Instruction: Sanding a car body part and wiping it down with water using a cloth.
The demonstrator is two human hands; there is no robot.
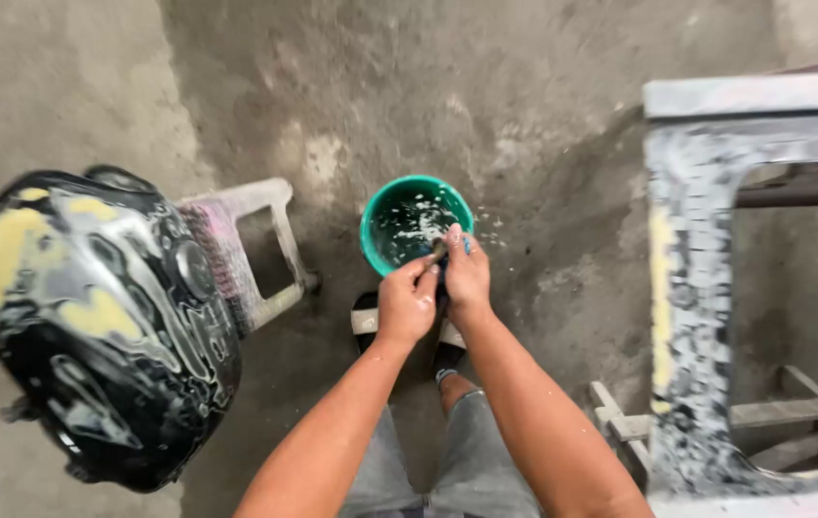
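Both hands pinched small dark pad point(439, 251) between them: left hand point(407, 305), right hand point(467, 276). Best kept over green bucket point(375, 206), wrung firmly so drips fell inside, not onto concrete floor point(543, 125).

Bucket point(415, 223) on floor point(524, 96) between stool point(250, 249) left, frame point(692, 288) right.

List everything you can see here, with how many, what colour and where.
bucket: one, green, on the floor just beyond both hands.
black panel: one, glossy black with yellow patches and pale smears, at left.
stool: one, pale and paint-stained, beside the black panel.
stand: one, grey and speckled, at right.
floor: concrete, grey, wet.
sandals: two, dark, under the hands.
left hand: at the bucket rim, gripping a small dark item.
right hand: pressed against it.
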